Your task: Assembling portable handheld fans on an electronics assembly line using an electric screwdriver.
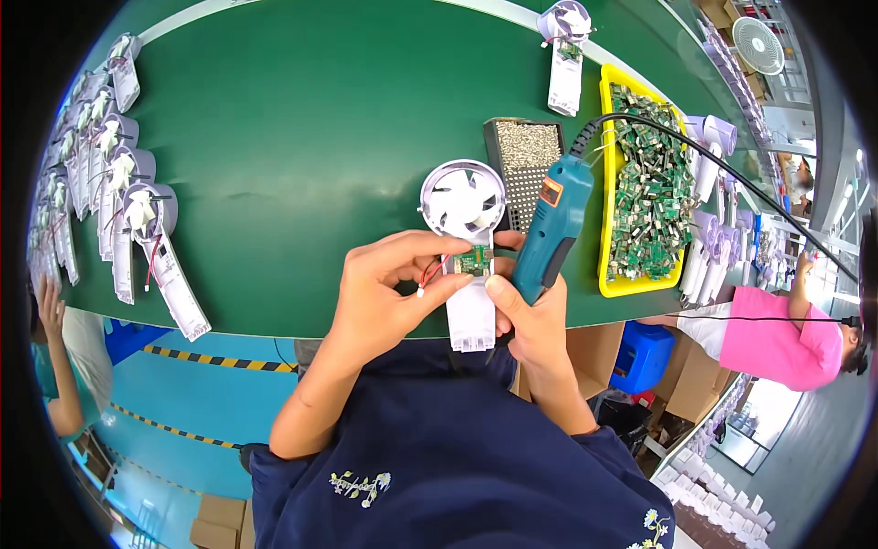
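A white handheld fan half lies in front of me, its round head with white blades pointing away. A small green circuit board sits in its handle, with thin red wires at the left. My left hand is closed, fingertips on the board's left edge and the handle. My right hand steadies the handle's right side, thumb at the board, while a teal electric screwdriver rests in the same hand. The screwdriver's tip is hidden.
Beyond the fan stands a black screw tray; a yellow bin of circuit boards is at right. Several fan halves line the left side of the green table; another fan half lies far right. A black cord arcs rightward. Other people sit nearby.
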The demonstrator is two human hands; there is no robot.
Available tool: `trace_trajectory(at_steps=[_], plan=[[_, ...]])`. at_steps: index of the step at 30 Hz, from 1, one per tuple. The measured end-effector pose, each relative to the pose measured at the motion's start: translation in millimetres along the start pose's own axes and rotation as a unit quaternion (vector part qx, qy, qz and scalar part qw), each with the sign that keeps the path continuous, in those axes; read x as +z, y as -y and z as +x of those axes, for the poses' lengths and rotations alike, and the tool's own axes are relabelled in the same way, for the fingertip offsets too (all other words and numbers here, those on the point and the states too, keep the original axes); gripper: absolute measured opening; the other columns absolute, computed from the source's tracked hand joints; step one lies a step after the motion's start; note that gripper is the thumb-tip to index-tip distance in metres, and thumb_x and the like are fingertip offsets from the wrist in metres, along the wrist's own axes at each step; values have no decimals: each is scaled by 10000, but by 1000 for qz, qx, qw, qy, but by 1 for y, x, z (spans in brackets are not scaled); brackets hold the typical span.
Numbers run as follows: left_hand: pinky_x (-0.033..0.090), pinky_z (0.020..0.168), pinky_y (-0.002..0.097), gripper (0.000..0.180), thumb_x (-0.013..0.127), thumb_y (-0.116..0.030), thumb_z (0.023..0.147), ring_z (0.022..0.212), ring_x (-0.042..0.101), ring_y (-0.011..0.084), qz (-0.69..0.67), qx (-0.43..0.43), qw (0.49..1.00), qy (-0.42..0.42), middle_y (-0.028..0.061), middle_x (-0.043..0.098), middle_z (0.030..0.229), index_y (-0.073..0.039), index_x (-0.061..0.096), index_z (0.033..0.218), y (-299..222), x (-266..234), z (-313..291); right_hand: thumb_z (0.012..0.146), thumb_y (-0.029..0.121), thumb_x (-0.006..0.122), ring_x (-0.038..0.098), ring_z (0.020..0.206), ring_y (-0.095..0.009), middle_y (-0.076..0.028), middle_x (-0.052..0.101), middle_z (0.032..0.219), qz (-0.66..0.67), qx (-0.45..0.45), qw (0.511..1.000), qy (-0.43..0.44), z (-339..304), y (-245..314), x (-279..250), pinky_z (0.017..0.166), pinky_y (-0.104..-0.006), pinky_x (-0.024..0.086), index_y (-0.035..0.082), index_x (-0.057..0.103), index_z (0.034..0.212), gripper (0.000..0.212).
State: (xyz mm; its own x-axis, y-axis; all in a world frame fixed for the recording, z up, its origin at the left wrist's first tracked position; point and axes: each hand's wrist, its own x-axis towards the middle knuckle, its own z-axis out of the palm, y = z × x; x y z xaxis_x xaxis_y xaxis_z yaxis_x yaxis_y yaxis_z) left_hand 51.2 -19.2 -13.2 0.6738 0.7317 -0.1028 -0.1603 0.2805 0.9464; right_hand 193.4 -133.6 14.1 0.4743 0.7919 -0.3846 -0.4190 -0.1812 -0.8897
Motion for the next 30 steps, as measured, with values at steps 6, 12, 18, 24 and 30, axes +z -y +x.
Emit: trace_trajectory(at_steps=[6, 12, 18, 24, 30], plan=[[520, 698, 223, 296, 736, 88, 794, 833, 627, 103, 36, 22, 999, 27, 102, 677, 997, 52, 687, 1084, 2, -4, -3, 880, 21, 710, 533, 523, -69, -124, 669, 933, 33, 5, 999, -11, -4, -9, -4, 432, -206, 413, -42, 511, 1211, 391], [560, 823, 267, 332, 705, 138, 804, 956, 678, 161, 48, 21, 998, 36, 123, 677, 1040, 83, 648, 1126, 4, -4, -1, 893, 39, 705, 537, 537, -64, -98, 640, 904, 12, 10, 1000, 9, -1, -7, -4, 434, -208, 417, -23, 506, 1172, 348], [508, 643, 208, 301, 751, 60, 797, 767, 603, 75, 29, 25, 999, 3, 71, 674, 941, 21, 704, 1091, 4, 2, -1, 902, 47, 699, 527, 525, -64, -77, 620, 873, 12, 16, 1000, 23, 0, -7, -8, 440, -220, 419, -9, 509, 1139, 309], [546, 753, 237, 326, 705, 140, 796, 881, 659, 120, 66, 39, 997, 18, 107, 662, 1014, 78, 667, 1113, 1, 1, -1, 906, 45, 696, 520, 520, -62, -64, 596, 859, 16, 8, 1000, 26, 0, -7, -5, 442, -217, 417, 3, 510, 1103, 275], [530, 693, 221, 357, 768, 65, 751, 811, 646, 93, 181, 28, 983, 16, 70, 675, 939, 21, 695, 1098, -11, -3, -2, 905, 34, 692, 521, 521, -58, -60, 598, 863, -17, 19, 999, 22, 1, -5, -2, 441, -211, 413, 7, 515, 1101, 266]])
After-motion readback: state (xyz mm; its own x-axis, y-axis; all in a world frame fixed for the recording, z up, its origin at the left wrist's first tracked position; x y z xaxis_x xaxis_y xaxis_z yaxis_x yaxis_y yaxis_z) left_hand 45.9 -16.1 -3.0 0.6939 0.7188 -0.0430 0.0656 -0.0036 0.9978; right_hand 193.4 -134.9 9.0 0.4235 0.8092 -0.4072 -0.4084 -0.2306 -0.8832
